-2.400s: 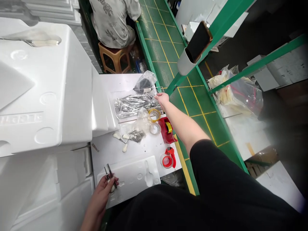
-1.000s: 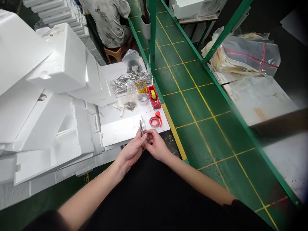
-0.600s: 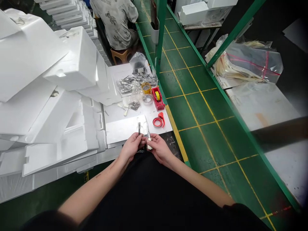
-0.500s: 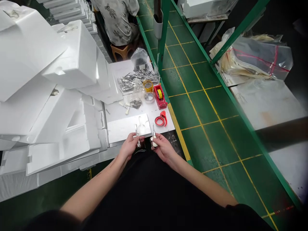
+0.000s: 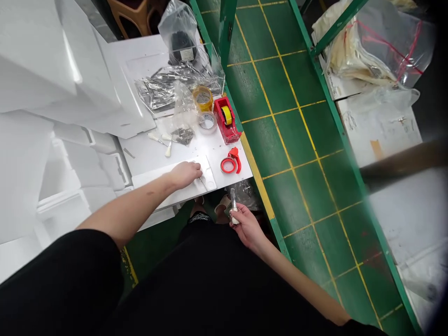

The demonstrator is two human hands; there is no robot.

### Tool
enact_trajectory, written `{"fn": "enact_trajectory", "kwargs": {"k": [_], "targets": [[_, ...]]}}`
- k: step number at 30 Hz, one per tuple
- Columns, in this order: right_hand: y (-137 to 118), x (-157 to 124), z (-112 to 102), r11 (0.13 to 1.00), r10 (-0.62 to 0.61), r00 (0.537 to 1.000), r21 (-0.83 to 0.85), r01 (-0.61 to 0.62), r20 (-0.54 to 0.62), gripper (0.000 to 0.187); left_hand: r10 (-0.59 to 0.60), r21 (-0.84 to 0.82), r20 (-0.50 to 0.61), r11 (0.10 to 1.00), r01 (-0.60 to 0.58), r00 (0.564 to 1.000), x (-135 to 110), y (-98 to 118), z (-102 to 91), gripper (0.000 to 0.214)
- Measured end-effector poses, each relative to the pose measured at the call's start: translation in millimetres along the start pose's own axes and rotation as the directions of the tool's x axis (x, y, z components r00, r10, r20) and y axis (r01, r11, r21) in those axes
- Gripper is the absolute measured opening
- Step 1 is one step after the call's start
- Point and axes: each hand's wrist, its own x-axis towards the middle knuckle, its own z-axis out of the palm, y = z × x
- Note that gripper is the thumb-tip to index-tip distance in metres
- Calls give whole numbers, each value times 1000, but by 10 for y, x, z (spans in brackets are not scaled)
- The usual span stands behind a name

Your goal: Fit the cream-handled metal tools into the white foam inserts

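On my feed, the right hand [image 5: 248, 226] curls closed around a white-handled steel tool [image 5: 233, 210], its slim tip pointing upright, held out past the edge of the worktop [image 5: 140, 156] above a green mat [image 5: 276, 140] ruled with yellow lines. The left hand [image 5: 184, 174] lies palm down, fingers together, on a white foam insert [image 5: 209, 179] at the worktop's near edge. A thin metal tool [image 5: 202, 183] shows just beside its fingertips; I cannot tell whether that hand has hold of it. Farther up the worktop sit a red tape dispenser [image 5: 224, 120], a roll of tape [image 5: 202, 99], a clear bag of metal tools [image 5: 163, 91] and loose white-handled tools [image 5: 156, 137].
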Motion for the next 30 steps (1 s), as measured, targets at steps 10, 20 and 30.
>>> {"fn": "enact_trajectory", "kwargs": {"k": [10,20,30], "targets": [[19,35,-2,998,-12,999,61,15,-41,42,152,132,-71,981,-141,986,-71,-13,97,19],[28,131,112,998,-58,998,26,57,36,41,377,-110,-705,779,-618,601,-1214,1082,-550,29],[39,80,173,999,-49,997,-5,50,59,40,-457,-561,-339,800,214,822,-812,827,92,39]]}}
